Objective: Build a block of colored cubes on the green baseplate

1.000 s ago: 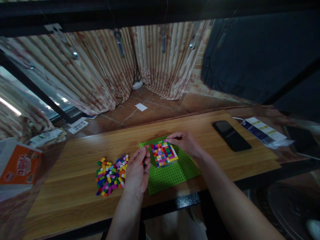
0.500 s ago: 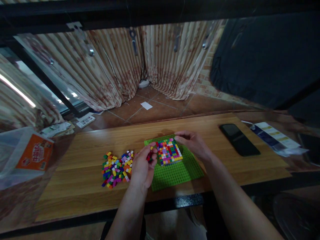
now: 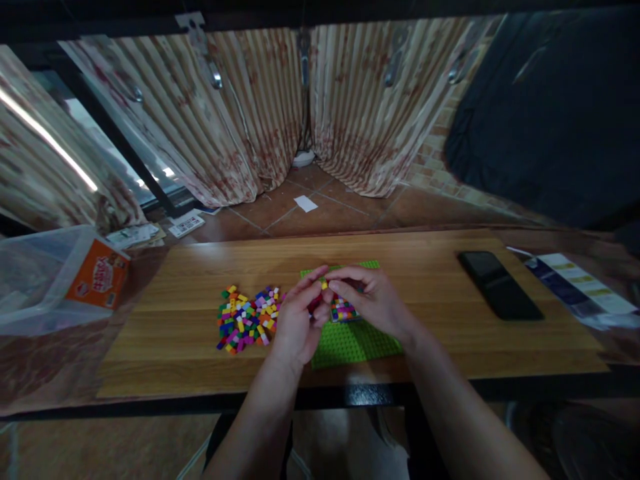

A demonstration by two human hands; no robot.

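Observation:
Over the green baseplate (image 3: 350, 347) my two hands meet fingertip to fingertip. A small yellow toy brick (image 3: 325, 284) shows between them. My left hand (image 3: 299, 320) is closed, pinching that brick at thumb and forefinger, with dark red bricks partly visible within its curled fingers. My right hand (image 3: 375, 300) has thumb and forefinger on the brick's other side. Beneath the hands, a multicoloured block of bricks (image 3: 344, 312) stands on the baseplate, largely hidden by my fingers. Left of my left hand lies a loose pile of bricks (image 3: 243, 327) in many colours.
The wooden table (image 3: 165, 333) carries a black phone (image 3: 497, 285) at the right. Off its left end stands a clear plastic tub (image 3: 45, 280) with an orange label. Printed papers (image 3: 585, 283) lie beyond the right end. Curtains (image 3: 365, 107) hang behind.
My right hand has moved left from the block's far right corner to meet my left hand at the yellow brick. The view has shifted, so the scene sits further right.

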